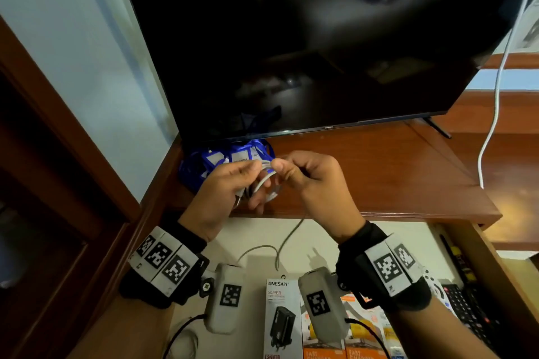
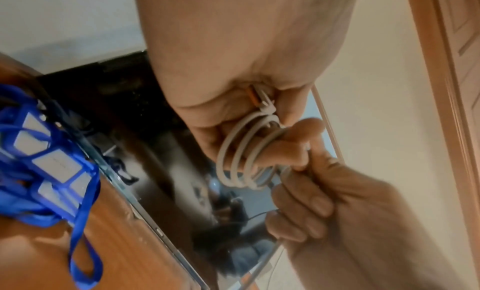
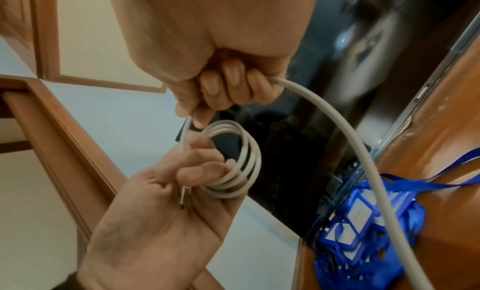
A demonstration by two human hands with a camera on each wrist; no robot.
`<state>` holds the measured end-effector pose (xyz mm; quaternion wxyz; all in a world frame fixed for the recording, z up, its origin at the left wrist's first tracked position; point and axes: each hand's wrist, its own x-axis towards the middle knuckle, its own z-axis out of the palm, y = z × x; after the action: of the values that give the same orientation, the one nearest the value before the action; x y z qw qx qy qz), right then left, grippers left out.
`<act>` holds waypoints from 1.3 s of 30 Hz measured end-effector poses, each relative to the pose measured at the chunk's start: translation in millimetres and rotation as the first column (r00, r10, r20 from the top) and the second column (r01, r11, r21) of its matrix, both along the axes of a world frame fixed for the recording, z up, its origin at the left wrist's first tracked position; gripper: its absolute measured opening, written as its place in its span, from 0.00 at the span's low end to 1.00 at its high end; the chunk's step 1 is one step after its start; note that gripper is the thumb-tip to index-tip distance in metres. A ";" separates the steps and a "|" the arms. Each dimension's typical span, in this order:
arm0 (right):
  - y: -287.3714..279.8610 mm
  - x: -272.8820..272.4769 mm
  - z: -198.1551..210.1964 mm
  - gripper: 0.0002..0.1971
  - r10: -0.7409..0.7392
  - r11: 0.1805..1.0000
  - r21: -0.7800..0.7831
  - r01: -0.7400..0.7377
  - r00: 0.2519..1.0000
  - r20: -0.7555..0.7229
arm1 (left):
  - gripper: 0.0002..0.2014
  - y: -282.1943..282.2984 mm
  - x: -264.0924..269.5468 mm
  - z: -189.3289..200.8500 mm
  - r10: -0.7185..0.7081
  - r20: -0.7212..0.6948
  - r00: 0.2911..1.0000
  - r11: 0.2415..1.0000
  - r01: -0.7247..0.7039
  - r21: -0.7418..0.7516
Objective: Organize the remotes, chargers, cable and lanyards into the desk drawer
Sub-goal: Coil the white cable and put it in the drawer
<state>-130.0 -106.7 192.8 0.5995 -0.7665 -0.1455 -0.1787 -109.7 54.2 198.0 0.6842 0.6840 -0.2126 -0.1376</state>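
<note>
Landmark: the wide dark flat television screen (image 1: 320, 38), standing on the brown wooden desk top (image 1: 379, 172). Under its lower left corner, on the desk top, lies the heap of blue ribbon lanyards with card holders (image 1: 221, 157). Just in front of that heap, above the desk's front edge, the left hand (image 1: 224, 192) and the right hand (image 1: 315, 183) meet around the coiled pale grey cable (image 1: 267, 181). Nearer still, below the desk top, the open wooden desk drawer (image 1: 501, 265) holds the boxed chargers (image 1: 283, 320) in its middle and the black button remotes (image 1: 466, 309) at its right.

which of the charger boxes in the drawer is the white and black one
The ONESAM charger box, leftmost of the boxes, between the two wrists in the head view. The charger boxes to its right are orange and white.
</note>
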 end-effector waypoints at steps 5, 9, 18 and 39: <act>-4.2 -8.9 -14.3 0.16 -0.026 0.986 0.161 0.039 0.996 -0.085 | 0.18 -11.7 -1.4 -0.3 -0.073 -0.190 0.979 0.997 0.069 -0.025; -3.1 -15.8 -21.4 0.20 0.192 0.941 0.326 -0.093 0.939 -0.285 | 0.17 -17.4 0.4 -2.0 -0.054 -0.332 0.942 0.990 0.007 -0.141; -13.0 -20.9 -45.3 0.10 0.320 0.842 0.534 -0.072 0.864 -0.389 | 0.18 -23.4 -3.4 -31.0 0.011 -0.451 0.892 0.967 -0.124 -0.222; -16.3 -22.3 -56.6 0.08 0.230 0.922 0.387 -0.009 0.817 -0.529 | 0.18 -0.3 11.3 -38.4 -0.036 -0.563 0.826 0.840 -0.280 -0.465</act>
<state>-152.3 -123.0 136.2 0.7579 -0.6480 0.0257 0.0709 -98.4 53.9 159.6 0.8843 0.4125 0.0098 -0.2187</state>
